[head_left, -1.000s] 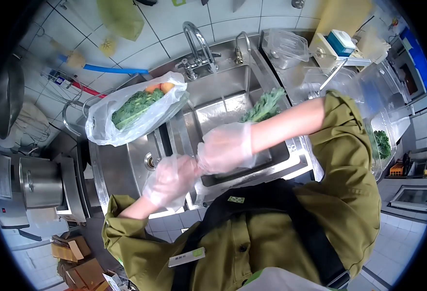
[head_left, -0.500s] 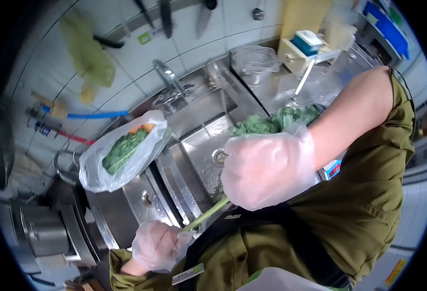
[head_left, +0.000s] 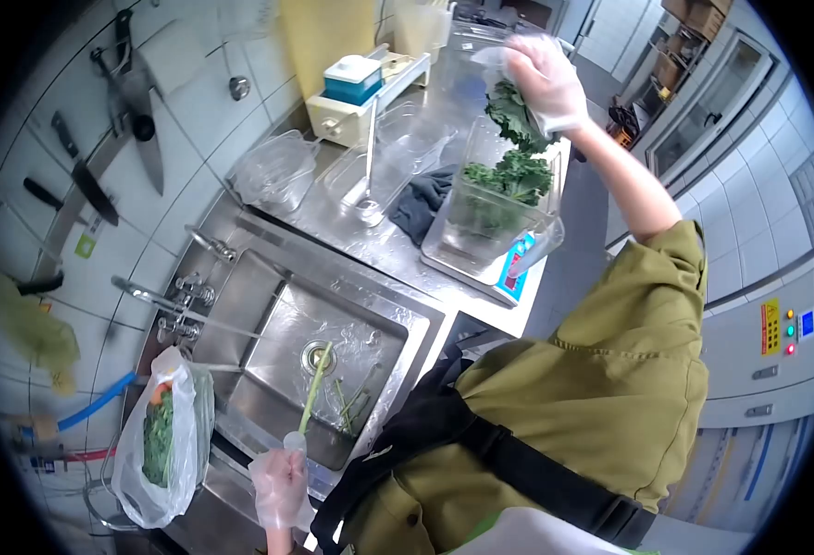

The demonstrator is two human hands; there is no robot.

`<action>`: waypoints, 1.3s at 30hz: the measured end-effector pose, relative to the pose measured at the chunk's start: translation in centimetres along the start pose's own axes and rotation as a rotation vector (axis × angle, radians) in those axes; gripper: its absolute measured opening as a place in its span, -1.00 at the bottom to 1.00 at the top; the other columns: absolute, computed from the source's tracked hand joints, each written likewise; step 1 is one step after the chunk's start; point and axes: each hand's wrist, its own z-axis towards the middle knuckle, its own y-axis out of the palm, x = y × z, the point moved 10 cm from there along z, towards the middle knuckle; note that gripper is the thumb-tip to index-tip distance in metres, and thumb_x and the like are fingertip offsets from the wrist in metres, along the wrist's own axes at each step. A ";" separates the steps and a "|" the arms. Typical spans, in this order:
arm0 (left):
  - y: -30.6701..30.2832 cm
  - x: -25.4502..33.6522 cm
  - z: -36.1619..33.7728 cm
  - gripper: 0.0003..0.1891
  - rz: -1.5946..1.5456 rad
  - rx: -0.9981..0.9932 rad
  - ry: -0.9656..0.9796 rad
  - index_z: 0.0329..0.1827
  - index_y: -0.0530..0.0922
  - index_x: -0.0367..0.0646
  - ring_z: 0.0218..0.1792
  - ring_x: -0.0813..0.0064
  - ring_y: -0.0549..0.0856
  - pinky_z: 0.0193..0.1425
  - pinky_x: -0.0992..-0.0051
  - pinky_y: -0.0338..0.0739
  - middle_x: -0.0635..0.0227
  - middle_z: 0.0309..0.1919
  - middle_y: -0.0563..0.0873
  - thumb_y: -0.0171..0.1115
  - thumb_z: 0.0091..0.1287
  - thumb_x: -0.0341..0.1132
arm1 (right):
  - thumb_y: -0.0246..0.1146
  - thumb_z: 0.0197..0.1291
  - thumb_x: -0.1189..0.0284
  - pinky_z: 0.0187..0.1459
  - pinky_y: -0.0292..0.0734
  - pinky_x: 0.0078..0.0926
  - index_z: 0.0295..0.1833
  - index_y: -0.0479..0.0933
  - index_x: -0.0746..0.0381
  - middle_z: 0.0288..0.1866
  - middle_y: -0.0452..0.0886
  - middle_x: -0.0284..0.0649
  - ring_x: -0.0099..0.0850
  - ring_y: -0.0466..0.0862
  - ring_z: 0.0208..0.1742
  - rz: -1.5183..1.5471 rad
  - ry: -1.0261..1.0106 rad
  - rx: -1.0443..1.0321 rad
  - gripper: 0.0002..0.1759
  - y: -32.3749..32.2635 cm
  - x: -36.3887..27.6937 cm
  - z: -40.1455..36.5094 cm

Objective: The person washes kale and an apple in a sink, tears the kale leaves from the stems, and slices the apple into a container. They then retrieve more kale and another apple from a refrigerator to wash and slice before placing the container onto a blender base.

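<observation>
In a clear plastic glove, my right hand (head_left: 547, 88) is raised at the upper right, closed on a dark green kale leaf (head_left: 514, 116). The leaf hangs over a clear plastic container (head_left: 490, 242), where more curly kale (head_left: 509, 180) lies. That container stands on a digital scale (head_left: 462, 268) with a blue display panel. My left hand (head_left: 280, 486), gloved too, is closed around the lower end of a pale green stalk (head_left: 313, 393) that reaches out over the metal sink (head_left: 282, 356). Other green stalk pieces (head_left: 349, 407) lie in the sink basin.
A white plastic bag (head_left: 180, 444) with greens and something orange sits left of the sink. Beyond it are a faucet (head_left: 138, 291), clear containers (head_left: 277, 171), a dark cloth (head_left: 422, 202) and a white-and-teal box (head_left: 351, 79). Knives (head_left: 138, 111) hang on the tiled wall.
My right hand has moved away from my left, carrying kale from above the sink to above the container on the scale. My left hand still holds the stalk. The view has turned right.
</observation>
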 end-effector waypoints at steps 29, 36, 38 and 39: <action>24.2 -9.2 5.1 -0.76 0.449 -0.662 0.044 -0.23 0.53 -0.24 -0.22 0.00 0.61 -0.11 0.10 0.45 0.02 -0.42 0.63 -0.03 0.35 -0.25 | 0.10 0.04 0.42 -0.41 0.52 -0.20 -0.43 0.58 0.32 -0.54 0.56 0.05 -0.01 0.59 -0.51 -0.075 -0.026 -0.146 -0.79 -2.6 -3.0 -3.2; 13.4 1.4 9.2 -0.78 -0.540 0.028 0.013 -0.17 0.51 -0.27 -0.21 0.16 0.54 -0.06 0.28 0.42 0.12 -0.27 0.56 0.19 0.26 -0.29 | 0.05 0.28 0.28 -0.15 0.54 -0.27 -0.10 0.51 0.32 -0.25 0.61 0.01 -0.13 0.64 -0.21 1.088 0.232 0.012 -0.69 10.3 -16.2 -8.0; 8.4 8.7 9.2 -0.70 -0.860 0.337 0.093 -0.02 0.48 -0.34 -0.01 0.42 0.51 0.12 0.46 0.38 0.24 -0.06 0.52 0.23 0.22 -0.39 | 0.13 0.28 0.18 0.35 0.17 -0.35 0.47 -0.06 0.24 0.40 0.17 0.07 -0.20 0.31 0.36 1.412 0.625 -0.332 -0.22 18.7 -20.4 -10.6; 8.4 8.8 9.5 -0.68 -0.893 0.440 0.035 -0.02 0.46 -0.35 -0.01 0.42 0.51 0.13 0.46 0.38 0.22 -0.05 0.53 0.24 0.22 -0.38 | 0.12 0.27 0.10 0.39 0.10 -0.34 0.47 -0.25 0.32 0.44 0.05 0.14 -0.18 0.22 0.42 1.773 0.716 -0.135 -0.07 23.1 -22.3 -11.2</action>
